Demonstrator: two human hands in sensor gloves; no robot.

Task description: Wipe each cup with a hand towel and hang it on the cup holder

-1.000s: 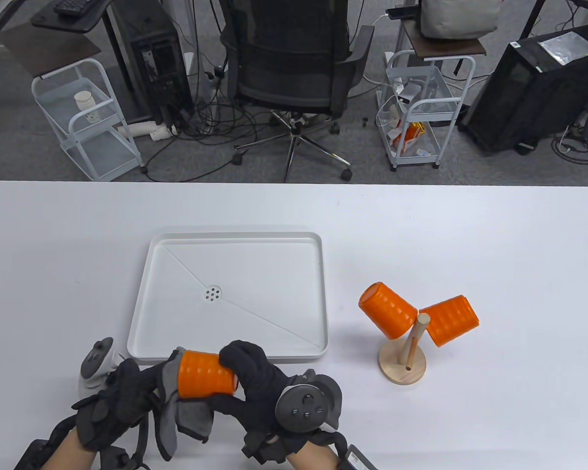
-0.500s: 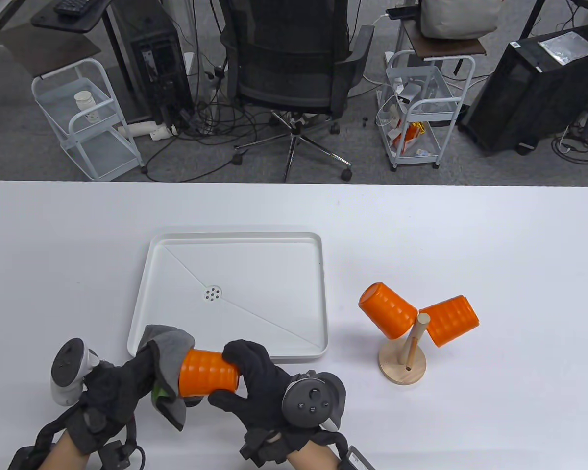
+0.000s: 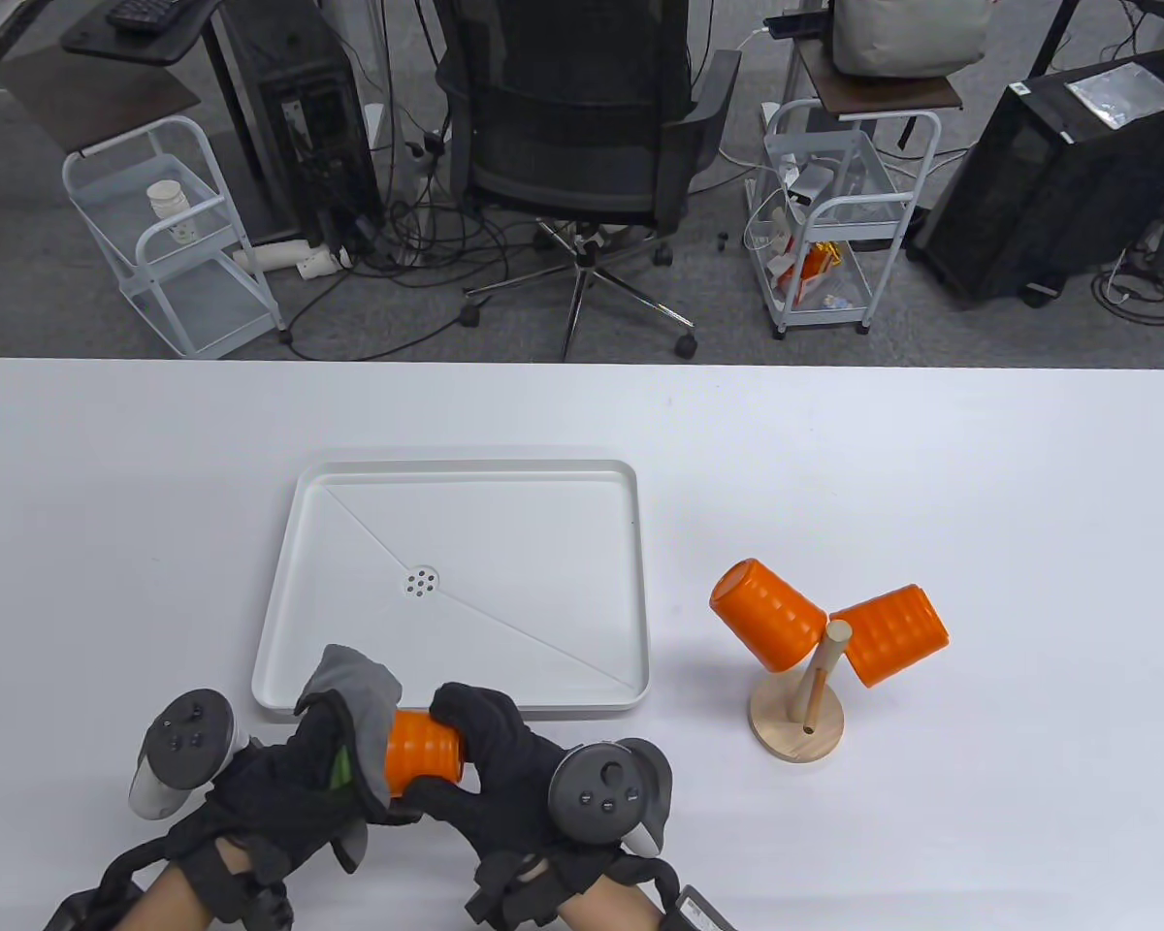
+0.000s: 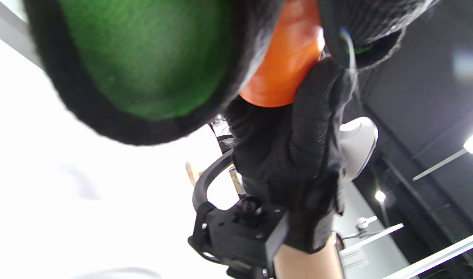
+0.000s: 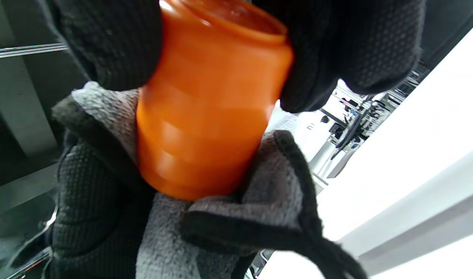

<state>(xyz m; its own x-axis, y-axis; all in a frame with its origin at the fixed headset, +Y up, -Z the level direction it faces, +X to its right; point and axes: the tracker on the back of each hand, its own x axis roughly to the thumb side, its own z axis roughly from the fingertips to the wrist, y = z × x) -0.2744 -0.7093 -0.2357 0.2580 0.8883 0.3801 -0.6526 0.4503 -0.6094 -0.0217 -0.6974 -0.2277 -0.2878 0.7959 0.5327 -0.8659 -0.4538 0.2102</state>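
An orange ribbed cup [image 3: 425, 763] [image 5: 205, 116] [image 4: 288, 54] lies sideways between both hands, just in front of the tray. My right hand [image 3: 480, 761] grips its open end with thumb and fingers curled round it. My left hand [image 3: 325, 766] holds the grey hand towel [image 3: 359, 693] [image 5: 236, 217] wrapped over the cup's closed end. Two more orange cups [image 3: 766, 614] [image 3: 894, 635] hang tilted on the wooden cup holder [image 3: 797, 725] at the right.
A white tray [image 3: 281, 621] with a centre drain sits mid-table, right behind my hands. Beyond the table's far edge stand an office chair [image 3: 582, 126] and white wire carts [image 3: 834, 213].
My left hand has turned and slid the towel further over the cup's closed end, covering more of it. The right hand holds the cup in nearly the same place.
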